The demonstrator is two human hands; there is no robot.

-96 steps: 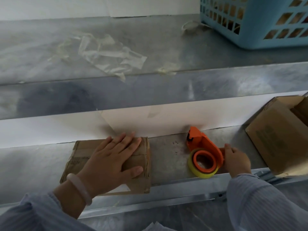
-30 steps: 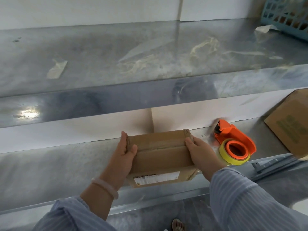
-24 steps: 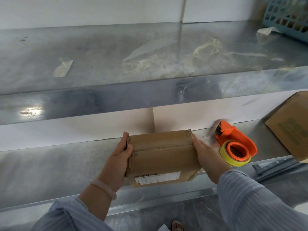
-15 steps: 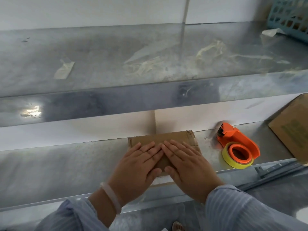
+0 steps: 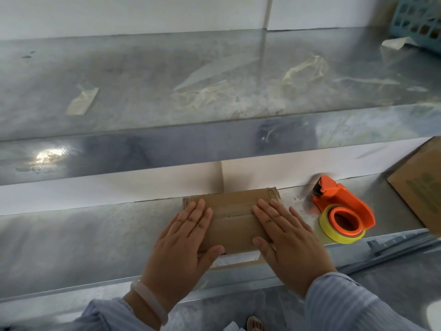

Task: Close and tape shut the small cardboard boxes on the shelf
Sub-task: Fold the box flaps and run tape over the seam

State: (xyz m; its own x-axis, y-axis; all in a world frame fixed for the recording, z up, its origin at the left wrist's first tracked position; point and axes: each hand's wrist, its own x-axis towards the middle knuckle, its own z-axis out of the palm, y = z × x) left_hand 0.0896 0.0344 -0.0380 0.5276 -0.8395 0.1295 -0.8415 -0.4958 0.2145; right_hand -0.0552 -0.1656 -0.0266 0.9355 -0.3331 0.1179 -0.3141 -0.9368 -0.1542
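Note:
A small brown cardboard box point(image 5: 232, 218) lies on the lower metal shelf point(image 5: 83, 235) near its front edge, flaps folded down, with a white label on its front face. My left hand point(image 5: 183, 244) rests flat on the left part of the box top, fingers spread. My right hand point(image 5: 288, 240) rests flat on the right part, and the flap seam shows between the two hands. An orange tape dispenser point(image 5: 343, 206) with a yellow-edged roll lies on the shelf just right of my right hand, apart from it.
A larger cardboard box point(image 5: 420, 185) leans at the right end of the lower shelf. The upper shelf point(image 5: 167, 68) carries stuck tape scraps point(image 5: 82, 102) and a blue plastic basket point(image 5: 420, 20) at the far right. A white wall backs both shelves.
Both hands first held the box by its sides, then lay flat together on its top. They have since slid apart to its left and right ends.

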